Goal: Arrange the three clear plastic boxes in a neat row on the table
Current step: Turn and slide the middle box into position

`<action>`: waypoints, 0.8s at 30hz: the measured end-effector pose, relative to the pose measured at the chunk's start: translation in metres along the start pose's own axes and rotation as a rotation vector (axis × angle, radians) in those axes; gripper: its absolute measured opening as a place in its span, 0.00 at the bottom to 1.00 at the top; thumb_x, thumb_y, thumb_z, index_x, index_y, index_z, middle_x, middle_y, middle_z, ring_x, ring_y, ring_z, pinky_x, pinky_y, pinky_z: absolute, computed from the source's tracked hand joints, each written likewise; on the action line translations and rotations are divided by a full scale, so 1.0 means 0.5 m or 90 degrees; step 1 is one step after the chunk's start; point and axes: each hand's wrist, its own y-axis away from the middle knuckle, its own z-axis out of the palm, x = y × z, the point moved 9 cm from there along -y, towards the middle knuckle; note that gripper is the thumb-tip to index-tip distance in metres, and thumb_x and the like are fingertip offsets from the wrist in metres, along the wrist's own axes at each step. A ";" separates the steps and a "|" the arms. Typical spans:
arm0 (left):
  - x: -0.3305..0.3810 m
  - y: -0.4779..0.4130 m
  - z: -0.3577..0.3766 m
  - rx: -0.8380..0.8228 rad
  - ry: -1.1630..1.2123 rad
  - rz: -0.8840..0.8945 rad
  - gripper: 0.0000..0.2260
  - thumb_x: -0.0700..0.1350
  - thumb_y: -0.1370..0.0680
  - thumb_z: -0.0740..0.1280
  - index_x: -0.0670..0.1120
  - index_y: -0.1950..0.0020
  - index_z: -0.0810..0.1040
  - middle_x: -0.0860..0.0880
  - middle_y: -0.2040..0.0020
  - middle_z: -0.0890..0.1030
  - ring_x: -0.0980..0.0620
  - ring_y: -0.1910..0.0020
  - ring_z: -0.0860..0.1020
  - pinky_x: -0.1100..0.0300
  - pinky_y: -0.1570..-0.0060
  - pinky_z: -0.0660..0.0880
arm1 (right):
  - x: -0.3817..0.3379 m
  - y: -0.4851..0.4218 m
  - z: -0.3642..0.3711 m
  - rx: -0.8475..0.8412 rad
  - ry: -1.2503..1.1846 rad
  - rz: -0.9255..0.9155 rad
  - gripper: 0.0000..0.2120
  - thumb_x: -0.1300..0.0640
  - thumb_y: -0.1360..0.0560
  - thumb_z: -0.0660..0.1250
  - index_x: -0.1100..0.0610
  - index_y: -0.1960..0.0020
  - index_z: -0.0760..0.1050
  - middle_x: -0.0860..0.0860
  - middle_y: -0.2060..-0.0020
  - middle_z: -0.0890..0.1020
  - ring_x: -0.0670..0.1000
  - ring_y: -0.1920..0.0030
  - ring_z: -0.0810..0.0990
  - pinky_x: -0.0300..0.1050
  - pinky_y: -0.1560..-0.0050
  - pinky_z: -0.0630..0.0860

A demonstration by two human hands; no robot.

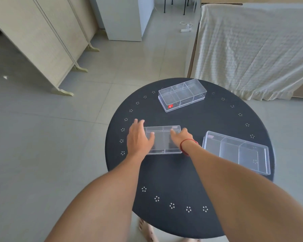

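Three clear boxes lie scattered on the round dark tabletop [191, 172]. The left hand [138, 138] and right hand [181, 137] rest spread on the near-left box [162, 142]; neither grip is closed. It looks light, rigid and slick: hold the short ends. The far box [182, 95] and right box [236, 151] sit well apart.
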 end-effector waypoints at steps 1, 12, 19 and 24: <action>-0.023 -0.008 -0.009 0.019 -0.013 -0.051 0.32 0.56 0.22 0.64 0.46 0.22 0.59 0.42 0.21 0.57 0.43 0.23 0.59 0.47 0.30 0.65 | 0.004 -0.001 0.002 0.005 -0.001 0.019 0.32 0.41 0.21 0.54 0.58 0.23 0.56 0.57 0.28 0.69 0.61 0.30 0.70 0.53 0.32 0.66; -0.124 -0.035 0.033 -0.180 0.118 -0.273 0.47 0.64 0.33 0.74 0.44 0.26 0.54 0.42 0.27 0.68 0.39 0.30 0.70 0.46 0.35 0.71 | 0.025 0.003 0.010 0.050 -0.068 0.061 0.33 0.39 0.22 0.55 0.60 0.25 0.63 0.58 0.30 0.72 0.61 0.32 0.72 0.52 0.34 0.69; -0.081 -0.035 -0.011 -0.167 0.216 -0.179 0.50 0.56 0.35 0.79 0.56 0.23 0.50 0.44 0.26 0.64 0.42 0.29 0.68 0.46 0.32 0.67 | 0.012 0.035 -0.014 0.075 -0.158 0.050 0.38 0.36 0.24 0.57 0.56 0.22 0.54 0.57 0.26 0.66 0.61 0.28 0.68 0.55 0.30 0.65; -0.041 -0.027 -0.050 -0.127 0.188 -0.065 0.40 0.51 0.36 0.81 0.56 0.29 0.65 0.45 0.35 0.67 0.45 0.36 0.72 0.52 0.40 0.72 | -0.001 0.061 -0.033 0.115 -0.232 0.010 0.35 0.37 0.24 0.60 0.56 0.25 0.58 0.57 0.31 0.71 0.61 0.34 0.73 0.52 0.37 0.69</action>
